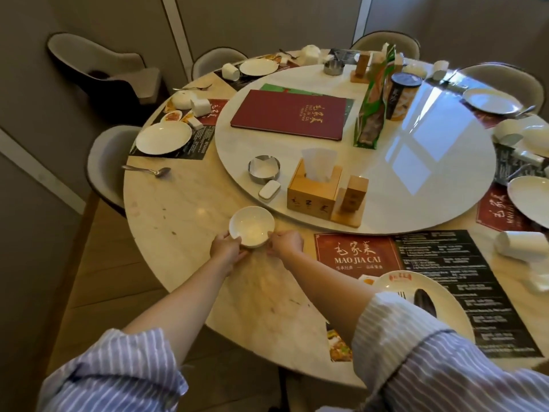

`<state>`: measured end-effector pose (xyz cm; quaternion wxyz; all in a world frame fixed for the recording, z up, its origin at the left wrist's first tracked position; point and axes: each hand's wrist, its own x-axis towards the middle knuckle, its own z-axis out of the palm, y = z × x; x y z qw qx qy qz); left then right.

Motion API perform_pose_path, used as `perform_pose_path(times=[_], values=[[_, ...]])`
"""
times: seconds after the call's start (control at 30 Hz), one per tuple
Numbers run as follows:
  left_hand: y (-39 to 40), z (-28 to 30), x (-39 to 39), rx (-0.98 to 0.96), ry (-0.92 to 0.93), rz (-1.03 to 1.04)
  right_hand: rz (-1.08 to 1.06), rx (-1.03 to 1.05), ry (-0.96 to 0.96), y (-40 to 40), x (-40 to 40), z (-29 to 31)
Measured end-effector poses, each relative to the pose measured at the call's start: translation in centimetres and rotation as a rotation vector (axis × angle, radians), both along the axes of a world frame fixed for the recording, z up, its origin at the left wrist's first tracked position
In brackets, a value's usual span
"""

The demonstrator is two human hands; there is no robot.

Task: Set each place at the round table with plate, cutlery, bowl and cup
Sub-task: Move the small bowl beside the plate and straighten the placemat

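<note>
White bowl (252, 226) on bare marble table (184, 209), near-left, just outside the lazy Susan (445, 162). Left hand (226, 248) & right hand (285, 242) hold it by opposite rims, fingers curled. Step: placing bowl. Judged next: release, then fetch plate, cutlery, cup; this spot has no mat. Sleeve hides part of near-right plate (427, 295); dark item on it unclear.

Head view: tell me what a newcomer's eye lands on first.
The white bowl near the table's front edge, held between the left hand and the right hand. Behind it, the big pale turntable carries a dark red menu folder and a wooden tissue box.
</note>
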<state>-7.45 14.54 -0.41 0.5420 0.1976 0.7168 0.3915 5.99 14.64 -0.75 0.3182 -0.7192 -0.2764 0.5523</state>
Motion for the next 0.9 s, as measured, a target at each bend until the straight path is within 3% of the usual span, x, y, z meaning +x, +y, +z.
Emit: perform_pose_path(times=[0.33, 0.57, 0.9], values=[[-2.1, -0.4, 3.5, 0.098, 0.113, 0.021, -0.271, 0.086, 0.121, -3.5, 1.5, 0.3], [-5.3, -1.5, 10.4, 0.160, 0.122, -0.124, -0.354, 0.230, -0.044, -7.8, 7.8, -0.1], [-6.1, -2.9, 14.9, 0.162, 0.124, -0.204, -0.414, 0.215, -0.036, -9.1, 12.0, -0.5]])
